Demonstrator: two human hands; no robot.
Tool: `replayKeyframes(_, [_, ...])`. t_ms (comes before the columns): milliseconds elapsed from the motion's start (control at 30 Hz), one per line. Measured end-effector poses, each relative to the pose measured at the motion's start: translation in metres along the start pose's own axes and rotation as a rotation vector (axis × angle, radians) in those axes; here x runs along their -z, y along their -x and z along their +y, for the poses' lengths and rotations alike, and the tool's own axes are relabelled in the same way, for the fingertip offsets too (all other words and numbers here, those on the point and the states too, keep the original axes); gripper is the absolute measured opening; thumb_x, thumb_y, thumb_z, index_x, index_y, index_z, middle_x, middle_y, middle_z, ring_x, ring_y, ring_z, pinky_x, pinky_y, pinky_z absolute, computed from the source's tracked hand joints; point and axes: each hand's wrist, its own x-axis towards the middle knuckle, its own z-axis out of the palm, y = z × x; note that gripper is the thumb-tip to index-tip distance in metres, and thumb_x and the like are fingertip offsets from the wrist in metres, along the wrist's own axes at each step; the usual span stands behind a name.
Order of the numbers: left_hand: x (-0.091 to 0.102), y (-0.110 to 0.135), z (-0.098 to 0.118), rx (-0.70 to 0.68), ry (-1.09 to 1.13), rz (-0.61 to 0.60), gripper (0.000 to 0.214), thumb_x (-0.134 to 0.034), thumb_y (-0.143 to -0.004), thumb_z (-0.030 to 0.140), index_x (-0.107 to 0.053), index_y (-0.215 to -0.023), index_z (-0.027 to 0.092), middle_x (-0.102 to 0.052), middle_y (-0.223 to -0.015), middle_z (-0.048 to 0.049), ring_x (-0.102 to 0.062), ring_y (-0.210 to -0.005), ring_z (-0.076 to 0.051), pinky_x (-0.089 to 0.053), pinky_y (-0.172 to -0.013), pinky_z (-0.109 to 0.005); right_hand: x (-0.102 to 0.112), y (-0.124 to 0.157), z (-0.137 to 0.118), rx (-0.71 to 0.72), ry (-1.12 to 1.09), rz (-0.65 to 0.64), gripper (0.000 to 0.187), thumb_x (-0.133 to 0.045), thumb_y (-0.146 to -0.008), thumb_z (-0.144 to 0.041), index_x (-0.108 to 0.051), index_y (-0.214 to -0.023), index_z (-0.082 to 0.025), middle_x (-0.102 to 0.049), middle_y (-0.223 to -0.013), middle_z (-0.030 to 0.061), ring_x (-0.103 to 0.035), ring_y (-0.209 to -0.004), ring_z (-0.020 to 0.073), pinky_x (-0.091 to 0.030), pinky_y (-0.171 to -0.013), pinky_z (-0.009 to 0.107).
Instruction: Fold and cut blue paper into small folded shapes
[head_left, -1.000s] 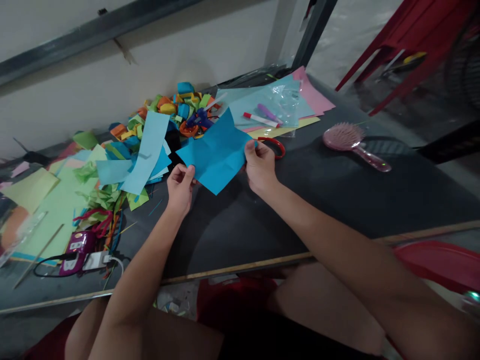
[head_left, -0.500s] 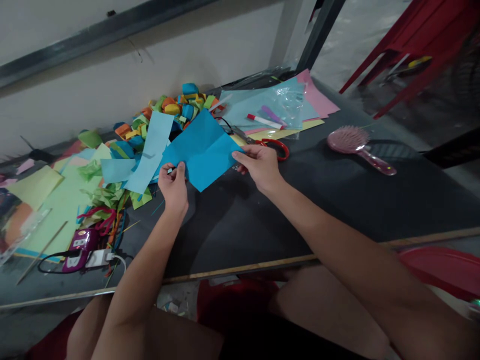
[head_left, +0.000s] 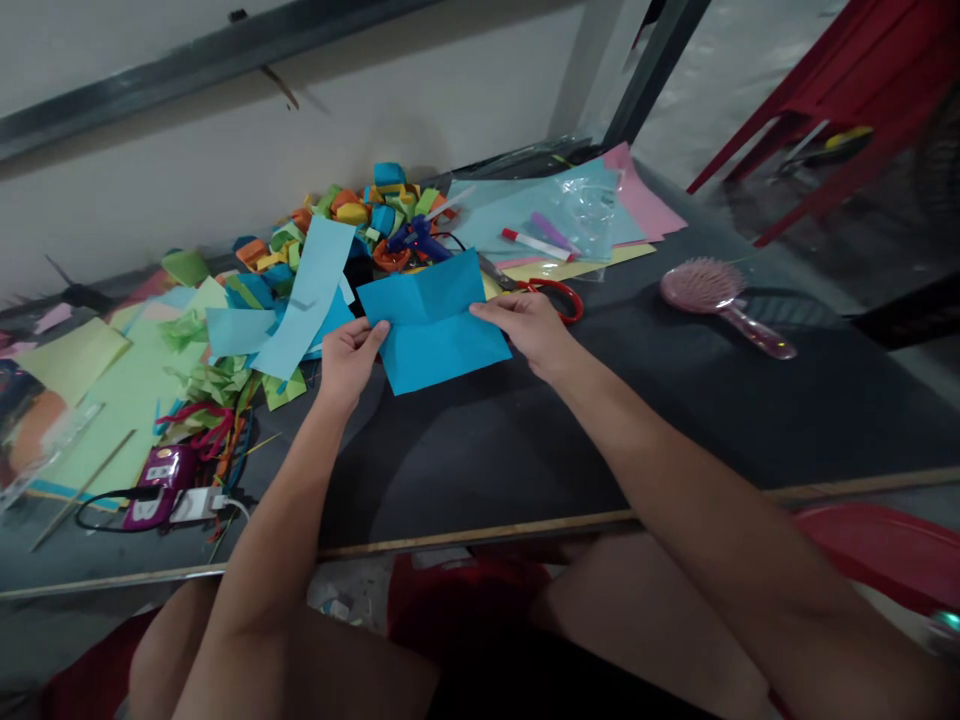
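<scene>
A creased blue sheet of paper (head_left: 442,345) is held up over the dark table. My left hand (head_left: 349,362) pinches its left edge between thumb and fingers. At the right edge, my right hand (head_left: 529,330) grips the paper the same way. One crease runs across the sheet between both hands. Just behind it lie red-handled scissors (head_left: 566,296), partly covered by the paper and my right hand. A blue glue gun (head_left: 421,240) rests beyond its top edge. Light blue paper strips (head_left: 309,300) lie to the left of the sheet.
Folded coloured paper pieces (head_left: 337,210) are heaped along the wall. A pink hairbrush (head_left: 709,290) lies at right. A marker (head_left: 538,244) rests on coloured sheets at the back. At left are a purple power strip (head_left: 159,485), a white charger (head_left: 196,505) and a stick (head_left: 84,490).
The blue paper has been turned from a diamond-like tilt to nearly level, its edges now in both hands. The glue gun behind it has come into view.
</scene>
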Motion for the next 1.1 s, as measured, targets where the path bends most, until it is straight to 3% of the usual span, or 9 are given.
replayKeyframes(200, [0.002, -0.002, 0.001, 0.087, -0.012, -0.087, 0.035, -0.079, -0.069, 0.050, -0.063, -0.062, 0.019, -0.059, -0.059, -0.0011, -0.055, -0.054, -0.013, -0.051, -0.050, -0.027, 0.002, 0.000, 0.000, 0.075, 0.063, 0.000, 0.038, -0.078, -0.068, -0.036, -0.051, -0.046, -0.022, -0.042, -0.045, -0.0052, -0.044, -0.048, 0.0107, -0.035, -0.049, 0.028])
replayKeyframes(367, [0.000, -0.001, -0.002, 0.038, -0.002, 0.070, 0.054, -0.077, -0.070, 0.053, -0.041, -0.049, 0.020, -0.028, -0.048, 0.0052, -0.031, -0.043, -0.007, -0.031, -0.039, -0.023, -0.004, 0.001, 0.006, 0.103, 0.056, 0.023, 0.041, -0.076, -0.068, -0.038, -0.047, -0.045, -0.022, -0.040, -0.047, -0.0048, -0.043, -0.051, 0.0114, -0.035, -0.052, 0.028])
replayKeyframes(600, [-0.010, 0.007, 0.004, -0.056, -0.065, 0.152, 0.057, -0.071, -0.075, 0.058, -0.035, -0.052, 0.020, -0.018, -0.056, 0.0049, -0.019, -0.047, -0.008, -0.019, -0.041, -0.026, -0.008, 0.000, 0.009, 0.176, -0.019, 0.070, 0.042, -0.072, -0.072, -0.042, -0.047, -0.044, -0.022, -0.040, -0.050, -0.0034, -0.045, -0.056, 0.0128, -0.036, -0.055, 0.029])
replayKeyframes(800, [-0.012, 0.009, 0.012, -0.142, -0.014, 0.167, 0.055, -0.071, -0.076, 0.057, -0.038, -0.054, 0.020, -0.018, -0.057, 0.0041, -0.022, -0.049, -0.009, -0.023, -0.043, -0.027, -0.006, 0.004, 0.007, 0.290, 0.023, 0.084, 0.046, -0.069, -0.074, -0.046, -0.042, -0.045, -0.022, -0.031, -0.050, -0.0036, -0.036, -0.052, 0.0116, -0.030, -0.051, 0.028])
replayKeyframes(933, [-0.011, 0.008, 0.014, -0.127, 0.059, 0.122, 0.049, -0.070, -0.075, 0.060, -0.048, -0.057, 0.020, -0.027, -0.055, 0.0030, -0.030, -0.050, -0.010, -0.030, -0.046, -0.026, -0.004, 0.009, 0.003, 0.349, 0.023, 0.085, 0.051, -0.067, -0.074, -0.050, -0.035, -0.045, -0.021, -0.023, -0.050, -0.0043, -0.024, -0.050, 0.0096, -0.022, -0.049, 0.028])
replayKeyframes(1100, [-0.009, 0.007, 0.011, -0.125, 0.088, 0.137, 0.049, -0.072, -0.072, 0.061, -0.049, -0.055, 0.021, -0.029, -0.054, 0.0031, -0.034, -0.050, -0.010, -0.034, -0.047, -0.026, -0.004, 0.015, -0.004, 0.414, 0.044, 0.045, 0.054, -0.063, -0.077, -0.054, -0.031, -0.047, -0.021, -0.022, -0.051, -0.0040, -0.022, -0.050, 0.0095, -0.021, -0.050, 0.028])
